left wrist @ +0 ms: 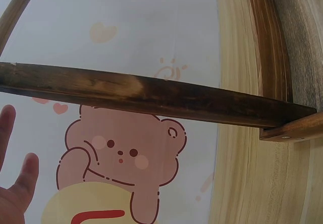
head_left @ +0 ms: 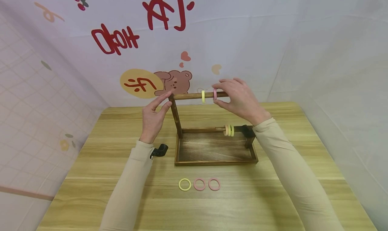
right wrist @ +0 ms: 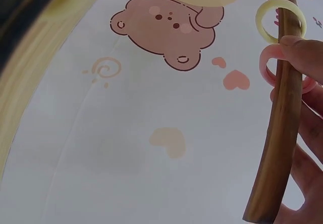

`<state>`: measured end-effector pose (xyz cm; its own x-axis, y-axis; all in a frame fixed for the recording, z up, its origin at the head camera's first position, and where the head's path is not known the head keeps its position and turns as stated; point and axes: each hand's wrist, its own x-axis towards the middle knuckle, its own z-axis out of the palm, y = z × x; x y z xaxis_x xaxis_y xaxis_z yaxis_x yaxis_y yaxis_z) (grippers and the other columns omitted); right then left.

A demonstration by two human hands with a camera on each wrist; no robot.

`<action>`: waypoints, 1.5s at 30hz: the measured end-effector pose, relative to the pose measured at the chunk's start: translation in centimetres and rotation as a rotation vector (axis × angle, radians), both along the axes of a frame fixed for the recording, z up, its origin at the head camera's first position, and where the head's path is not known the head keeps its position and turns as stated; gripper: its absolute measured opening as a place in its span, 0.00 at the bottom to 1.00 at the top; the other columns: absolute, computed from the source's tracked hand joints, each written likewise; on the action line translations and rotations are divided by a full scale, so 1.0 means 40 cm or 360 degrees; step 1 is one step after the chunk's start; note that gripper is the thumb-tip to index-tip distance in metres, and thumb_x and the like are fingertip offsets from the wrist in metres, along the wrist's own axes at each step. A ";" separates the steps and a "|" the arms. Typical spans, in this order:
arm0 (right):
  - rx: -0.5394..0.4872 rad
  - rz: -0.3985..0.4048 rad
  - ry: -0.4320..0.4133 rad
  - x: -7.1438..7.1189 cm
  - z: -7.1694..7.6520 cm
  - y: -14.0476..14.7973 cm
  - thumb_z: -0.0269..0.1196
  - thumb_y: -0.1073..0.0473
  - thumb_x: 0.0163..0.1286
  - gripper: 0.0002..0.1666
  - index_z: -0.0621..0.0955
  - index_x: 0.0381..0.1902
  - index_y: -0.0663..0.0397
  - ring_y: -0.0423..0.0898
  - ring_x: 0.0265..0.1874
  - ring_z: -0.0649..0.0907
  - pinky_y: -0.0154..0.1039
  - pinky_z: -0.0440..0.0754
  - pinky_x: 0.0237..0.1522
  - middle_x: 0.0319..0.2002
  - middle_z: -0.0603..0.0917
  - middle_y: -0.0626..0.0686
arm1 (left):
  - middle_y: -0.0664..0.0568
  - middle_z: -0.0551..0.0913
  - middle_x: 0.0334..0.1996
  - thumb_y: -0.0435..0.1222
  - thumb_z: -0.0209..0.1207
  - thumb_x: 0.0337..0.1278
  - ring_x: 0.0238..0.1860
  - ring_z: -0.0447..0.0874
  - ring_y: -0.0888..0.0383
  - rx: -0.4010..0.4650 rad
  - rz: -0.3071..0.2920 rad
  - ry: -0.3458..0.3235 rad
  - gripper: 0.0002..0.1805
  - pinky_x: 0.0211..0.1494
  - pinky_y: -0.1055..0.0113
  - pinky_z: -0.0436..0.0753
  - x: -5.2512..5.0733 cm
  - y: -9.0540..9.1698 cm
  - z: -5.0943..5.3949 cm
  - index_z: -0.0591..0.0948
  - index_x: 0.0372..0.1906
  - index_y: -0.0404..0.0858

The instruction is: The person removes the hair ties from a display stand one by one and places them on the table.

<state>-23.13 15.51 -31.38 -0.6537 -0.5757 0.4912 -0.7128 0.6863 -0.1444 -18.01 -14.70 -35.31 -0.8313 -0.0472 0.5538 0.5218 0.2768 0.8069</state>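
My right hand (head_left: pixel 240 97) pinches a pink ring (head_left: pixel 215 94) between thumb and fingers. That ring is around the upper rod (head_left: pixel 188 96) of a dark wooden rack. To its left a pale yellow ring (head_left: pixel 203 96) hangs around the same rod; the right wrist view shows both rings close together. Beside the rack's left post (head_left: pixel 176 118), my left hand (head_left: pixel 152 119) has its index finger extended to the post's top. The left wrist view shows its fingertips (left wrist: pixel 31 163) spread, holding nothing; contact with the post cannot be told.
Several yellow and orange rings (head_left: pixel 229 131) hang on the rack's lower rod. On the table in front lie a yellow ring (head_left: pixel 185 190), a pink ring (head_left: pixel 199 190) and another pink ring (head_left: pixel 214 190). A printed white curtain (head_left: pixel 242 38) stands behind.
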 end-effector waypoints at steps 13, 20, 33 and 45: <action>-0.0022 -0.0042 -0.0031 0.005 0.006 0.016 0.72 0.53 0.69 0.28 0.82 0.63 0.57 0.56 0.68 0.76 0.62 0.61 0.74 0.61 0.84 0.57 | 0.40 0.84 0.60 0.26 0.63 0.69 0.68 0.78 0.51 0.0011 0.0005 0.0000 0.18 0.74 0.58 0.72 0.001 0.002 0.002 0.84 0.62 0.31; -0.0031 -0.0062 -0.0045 0.009 0.009 0.026 0.73 0.53 0.68 0.30 0.81 0.64 0.57 0.55 0.68 0.77 0.62 0.62 0.74 0.61 0.84 0.57 | 0.42 0.84 0.61 0.26 0.63 0.69 0.69 0.77 0.52 0.0011 0.0008 -0.0020 0.19 0.74 0.57 0.71 0.002 0.001 0.002 0.83 0.62 0.32; -0.0048 -0.0077 -0.0009 0.013 0.007 0.049 0.74 0.53 0.67 0.30 0.81 0.63 0.58 0.56 0.66 0.77 0.63 0.64 0.72 0.60 0.85 0.57 | 0.43 0.84 0.61 0.26 0.63 0.69 0.69 0.77 0.52 0.0011 0.0009 -0.0023 0.19 0.74 0.57 0.71 0.003 0.002 0.002 0.83 0.63 0.32; -0.0060 -0.0087 -0.0001 0.015 0.004 0.070 0.75 0.53 0.67 0.30 0.82 0.62 0.59 0.57 0.65 0.78 0.62 0.65 0.71 0.59 0.85 0.58 | 0.42 0.84 0.61 0.26 0.63 0.69 0.68 0.78 0.52 0.0000 0.0009 -0.0005 0.19 0.74 0.57 0.72 0.000 0.002 0.002 0.83 0.62 0.31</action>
<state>-22.54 18.31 -31.24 -0.6841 -0.5200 0.5115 -0.6742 0.7184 -0.1713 -18.02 -14.61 -35.23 -0.8329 -0.0518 0.5510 0.5175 0.2799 0.8086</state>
